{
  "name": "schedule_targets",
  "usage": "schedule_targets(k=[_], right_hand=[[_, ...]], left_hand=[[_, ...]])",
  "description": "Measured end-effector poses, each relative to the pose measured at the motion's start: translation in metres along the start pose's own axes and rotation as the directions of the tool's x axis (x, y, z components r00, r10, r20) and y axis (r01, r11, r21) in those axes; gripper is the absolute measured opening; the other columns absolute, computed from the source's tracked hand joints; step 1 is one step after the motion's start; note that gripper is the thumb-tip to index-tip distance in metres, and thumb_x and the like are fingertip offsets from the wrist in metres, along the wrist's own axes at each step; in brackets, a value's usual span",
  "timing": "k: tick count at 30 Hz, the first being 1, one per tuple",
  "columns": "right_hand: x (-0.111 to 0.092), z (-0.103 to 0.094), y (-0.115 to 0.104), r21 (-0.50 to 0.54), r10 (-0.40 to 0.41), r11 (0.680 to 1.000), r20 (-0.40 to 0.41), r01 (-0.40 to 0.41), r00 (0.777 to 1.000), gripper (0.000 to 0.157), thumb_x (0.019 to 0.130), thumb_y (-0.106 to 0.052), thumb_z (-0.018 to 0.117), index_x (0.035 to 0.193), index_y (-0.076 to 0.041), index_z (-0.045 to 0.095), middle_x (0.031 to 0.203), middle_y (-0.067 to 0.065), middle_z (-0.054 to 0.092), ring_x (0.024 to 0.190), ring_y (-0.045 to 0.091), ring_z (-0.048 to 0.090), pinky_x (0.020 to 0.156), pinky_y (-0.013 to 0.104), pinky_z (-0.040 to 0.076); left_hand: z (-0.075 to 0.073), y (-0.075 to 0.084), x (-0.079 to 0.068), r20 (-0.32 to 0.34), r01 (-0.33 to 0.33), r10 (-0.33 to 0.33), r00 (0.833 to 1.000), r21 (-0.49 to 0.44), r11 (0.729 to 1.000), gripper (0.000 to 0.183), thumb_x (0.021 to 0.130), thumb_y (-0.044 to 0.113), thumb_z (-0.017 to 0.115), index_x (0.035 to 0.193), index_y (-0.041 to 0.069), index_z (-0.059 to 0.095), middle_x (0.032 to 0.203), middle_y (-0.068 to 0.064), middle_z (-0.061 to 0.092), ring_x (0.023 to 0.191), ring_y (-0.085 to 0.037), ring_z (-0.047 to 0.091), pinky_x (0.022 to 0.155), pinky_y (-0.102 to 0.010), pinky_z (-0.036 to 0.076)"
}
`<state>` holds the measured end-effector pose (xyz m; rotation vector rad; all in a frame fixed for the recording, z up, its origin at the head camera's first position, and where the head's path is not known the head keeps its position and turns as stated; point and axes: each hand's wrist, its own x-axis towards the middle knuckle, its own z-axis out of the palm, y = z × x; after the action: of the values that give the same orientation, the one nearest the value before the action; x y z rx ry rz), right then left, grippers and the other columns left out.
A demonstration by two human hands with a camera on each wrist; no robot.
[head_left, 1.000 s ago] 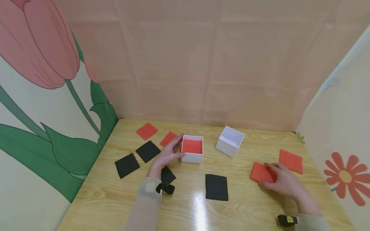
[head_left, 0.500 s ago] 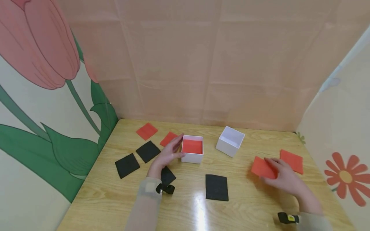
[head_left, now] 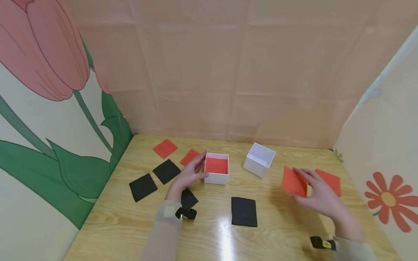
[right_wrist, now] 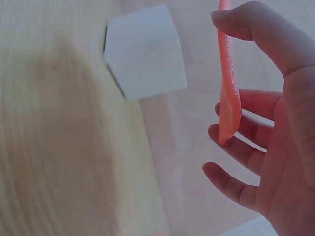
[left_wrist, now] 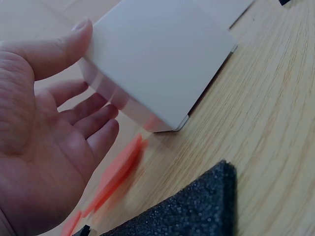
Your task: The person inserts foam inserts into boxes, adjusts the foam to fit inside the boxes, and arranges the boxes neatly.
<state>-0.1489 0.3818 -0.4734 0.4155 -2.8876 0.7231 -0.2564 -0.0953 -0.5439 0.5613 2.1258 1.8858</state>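
Observation:
My left hand (head_left: pixel 189 175) holds the left side of a white box (head_left: pixel 217 178), thumb at its front corner and fingers along its side. In the left wrist view the thumb lies at the edge of the box's pale wall (left_wrist: pixel 152 54). A red square piece (head_left: pixel 216 165) lies inside this box. Off to the right, my right hand (head_left: pixel 321 194) pinches a red foam square (head_left: pixel 294 182) between thumb and fingers, raised above the table with its shadow below. The right wrist view shows that foam square (right_wrist: pixel 228 93) edge-on and slightly bent.
A second white box (head_left: pixel 259 159) stands open-topped, right of the first. Black squares (head_left: pixel 244 212) (head_left: pixel 166 171) (head_left: pixel 143 187) and red squares (head_left: pixel 165 148) (head_left: pixel 189 157) lie around on the wooden table (head_left: pixel 209 232). Another red square (head_left: pixel 329 182) is partly behind the right hand.
My right hand has lifted the red foam square off the table and tilted it more upright, moving slightly up and left. The left hand stays at the box.

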Motion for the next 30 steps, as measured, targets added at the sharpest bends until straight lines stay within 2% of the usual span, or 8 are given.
schedule_targets(k=[5,7,13,17,19,26,30], right_hand=[[0.01,-0.001,-0.018,0.032,-0.067,0.997,-0.038,0.068,0.997,0.092,0.081,-0.031,0.096,0.158,-0.01,0.051,0.149,0.015,0.053,0.119,0.038,0.06,0.092,0.041,0.058],[0.014,0.001,-0.025,0.041,-0.082,0.996,-0.045,0.084,0.996,0.091,0.08,-0.03,0.096,0.158,-0.011,0.052,0.149,0.013,0.054,0.119,0.035,0.059,0.091,0.036,0.057],[0.027,0.011,-0.044,0.097,-0.098,0.99,-0.016,0.099,0.995,0.092,0.081,-0.03,0.096,0.16,-0.015,0.051,0.152,0.009,0.053,0.124,0.033,0.057,0.094,0.045,0.058],[0.036,0.02,-0.055,0.128,-0.139,0.982,-0.005,0.139,0.99,0.094,0.081,-0.028,0.096,0.161,-0.015,0.049,0.153,0.009,0.052,0.126,0.035,0.058,0.096,0.059,0.056],[0.04,0.023,-0.061,0.131,-0.16,0.979,-0.001,0.159,0.987,0.094,0.081,-0.029,0.095,0.162,-0.017,0.049,0.153,0.008,0.051,0.127,0.034,0.058,0.097,0.062,0.054],[0.055,0.036,-0.084,0.185,-0.239,0.955,0.026,0.23,0.971,0.091,0.08,-0.027,0.096,0.159,-0.018,0.052,0.151,-0.001,0.051,0.124,0.023,0.056,0.097,0.046,0.057],[0.064,0.042,-0.097,0.209,-0.281,0.941,0.04,0.267,0.959,0.092,0.078,-0.027,0.096,0.158,-0.019,0.053,0.151,-0.001,0.051,0.124,0.023,0.056,0.092,0.043,0.059]], left_hand=[[0.0,0.001,0.001,0.002,-0.005,0.005,1.0,0.009,1.0,0.092,0.096,0.011,0.08,0.172,0.015,0.026,0.176,-0.002,0.028,0.161,-0.025,0.026,0.127,-0.041,0.028],[0.0,0.001,0.001,0.001,-0.011,0.011,1.0,0.014,1.0,0.092,0.097,0.011,0.08,0.171,0.014,0.026,0.176,-0.003,0.028,0.161,-0.025,0.026,0.127,-0.042,0.028],[0.0,0.002,0.0,-0.006,-0.02,0.02,1.0,0.023,1.0,0.091,0.096,0.01,0.08,0.171,0.012,0.027,0.175,-0.005,0.029,0.161,-0.026,0.027,0.127,-0.043,0.028],[0.001,0.002,-0.001,-0.006,-0.018,0.019,1.0,0.027,0.999,0.091,0.096,0.01,0.079,0.171,0.012,0.028,0.175,-0.004,0.029,0.161,-0.026,0.027,0.127,-0.042,0.028],[0.001,0.001,-0.002,-0.009,-0.01,0.01,1.0,0.028,1.0,0.091,0.096,0.009,0.08,0.171,0.014,0.028,0.175,-0.002,0.03,0.16,-0.024,0.028,0.126,-0.04,0.029],[0.001,0.0,-0.001,-0.012,-0.006,0.007,1.0,0.027,1.0,0.092,0.096,0.009,0.08,0.171,0.014,0.028,0.175,-0.003,0.03,0.161,-0.024,0.027,0.127,-0.041,0.028],[0.001,-0.001,-0.001,-0.016,-0.003,0.003,1.0,0.037,0.999,0.092,0.095,0.011,0.081,0.171,0.015,0.028,0.175,-0.003,0.03,0.16,-0.024,0.028,0.127,-0.042,0.028]])
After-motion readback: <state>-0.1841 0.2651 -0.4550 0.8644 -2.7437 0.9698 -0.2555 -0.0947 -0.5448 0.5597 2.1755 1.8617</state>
